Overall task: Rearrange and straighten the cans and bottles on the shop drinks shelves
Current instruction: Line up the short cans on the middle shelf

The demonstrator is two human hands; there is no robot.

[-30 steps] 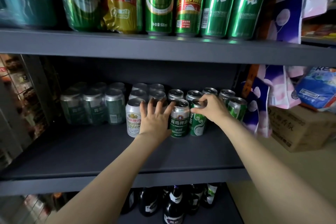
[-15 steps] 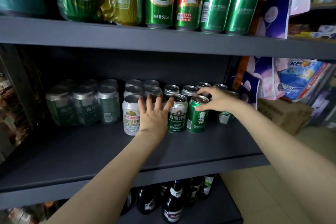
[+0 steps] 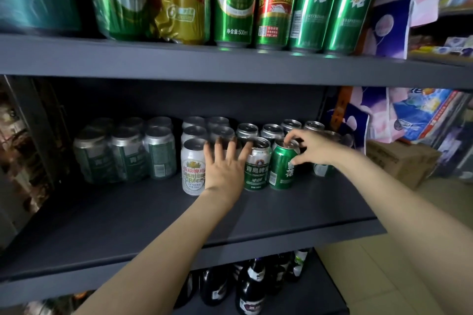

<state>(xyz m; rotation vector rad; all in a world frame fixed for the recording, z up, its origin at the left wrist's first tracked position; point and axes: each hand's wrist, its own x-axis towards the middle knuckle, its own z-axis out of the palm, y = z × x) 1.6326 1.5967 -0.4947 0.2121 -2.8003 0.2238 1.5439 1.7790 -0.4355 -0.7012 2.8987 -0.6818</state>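
While the left hand [image 3: 225, 169] lies spread between the white can [image 3: 193, 167] and dark green can [image 3: 257, 165], the right hand [image 3: 313, 148] pinches the bright green can [image 3: 281, 169] — upright on the middle shelf [image 3: 153, 217].

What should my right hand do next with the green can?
Probably nudge the green can back a touch and square it. The right hand grips its rim, it stands by the Tsingtao can, and the left hand rests flat between the front cans.
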